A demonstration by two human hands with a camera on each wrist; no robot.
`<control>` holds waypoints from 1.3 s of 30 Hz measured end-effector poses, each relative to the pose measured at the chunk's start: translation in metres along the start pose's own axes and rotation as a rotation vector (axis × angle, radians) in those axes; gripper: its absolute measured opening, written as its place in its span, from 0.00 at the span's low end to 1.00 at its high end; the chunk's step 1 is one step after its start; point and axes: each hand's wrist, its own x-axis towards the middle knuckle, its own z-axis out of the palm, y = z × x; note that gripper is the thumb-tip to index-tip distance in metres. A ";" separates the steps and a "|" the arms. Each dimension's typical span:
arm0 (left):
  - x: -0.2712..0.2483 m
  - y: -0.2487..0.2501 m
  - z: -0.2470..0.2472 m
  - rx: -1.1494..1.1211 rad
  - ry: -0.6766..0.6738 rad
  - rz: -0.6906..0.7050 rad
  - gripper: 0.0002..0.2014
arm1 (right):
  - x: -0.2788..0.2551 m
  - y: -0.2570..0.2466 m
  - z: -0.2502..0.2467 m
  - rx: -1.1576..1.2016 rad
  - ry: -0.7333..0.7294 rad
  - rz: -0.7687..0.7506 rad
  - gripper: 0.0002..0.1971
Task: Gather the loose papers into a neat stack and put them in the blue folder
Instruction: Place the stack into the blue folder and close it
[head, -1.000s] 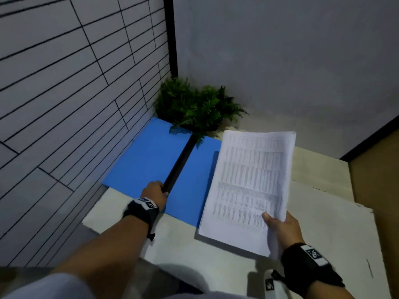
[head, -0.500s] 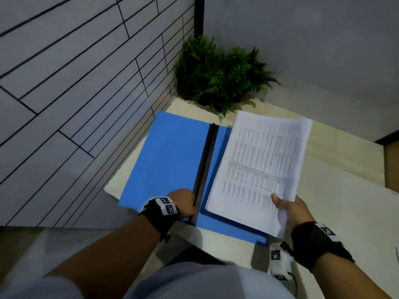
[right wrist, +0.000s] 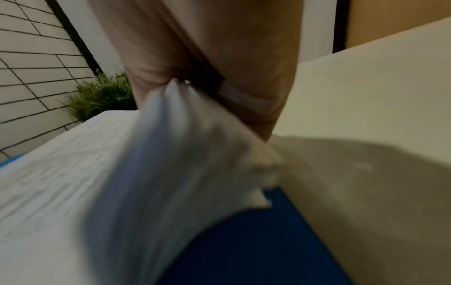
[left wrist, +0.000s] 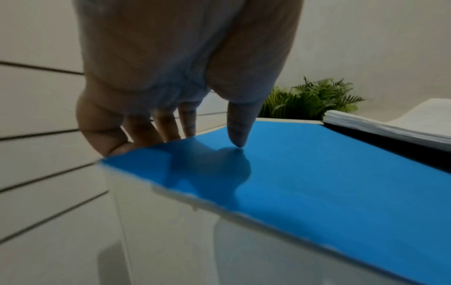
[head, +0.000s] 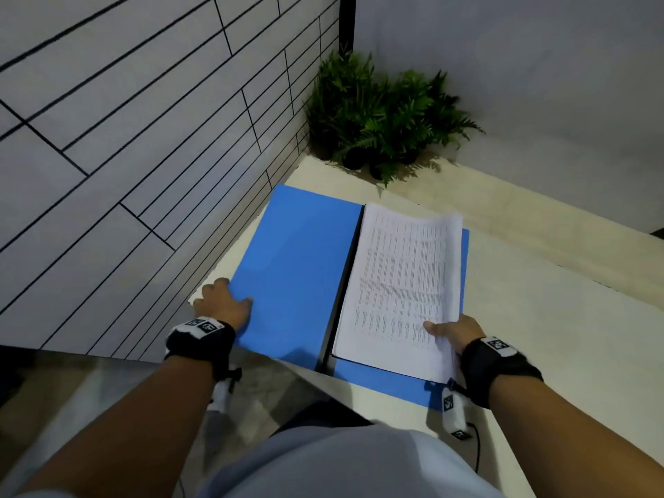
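Green ferns (head: 384,116) stand beyond the blue folder (head: 294,267)

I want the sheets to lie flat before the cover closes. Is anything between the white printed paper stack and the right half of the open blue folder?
Nothing visible. The white printed paper stack lies over the right half of the open blue folder; only its near right corner is lifted, pinched by the right hand.
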 end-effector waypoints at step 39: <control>-0.002 0.095 0.018 -0.272 -0.291 0.274 0.14 | -0.021 -0.042 0.039 -0.202 -0.345 -0.264 0.26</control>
